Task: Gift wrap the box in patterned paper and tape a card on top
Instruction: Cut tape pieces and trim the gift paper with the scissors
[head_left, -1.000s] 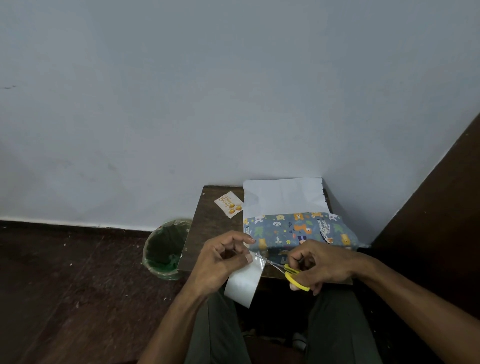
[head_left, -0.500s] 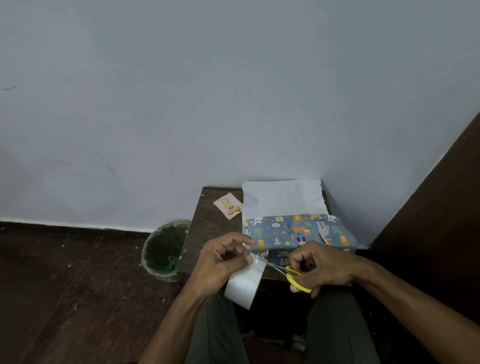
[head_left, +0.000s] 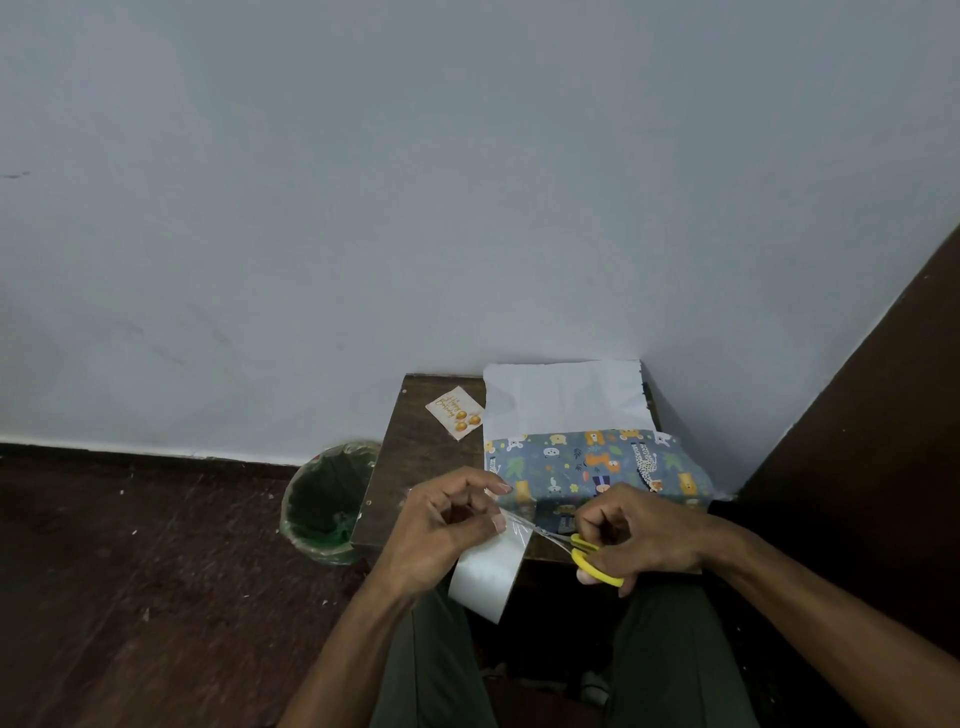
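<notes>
A plain domestic room corner is shown, apparently in a home. The setting is indicated by a bare painted wall (head_left: 467, 182) met by a dark floor (head_left: 130, 571), a small dark wooden table (head_left: 421, 467) set against the wall, a green-lined waste bin (head_left: 327, 499) placed beside it, and a dark wooden panel (head_left: 883, 415) at the right. No workshop or office fittings are seen.
</notes>
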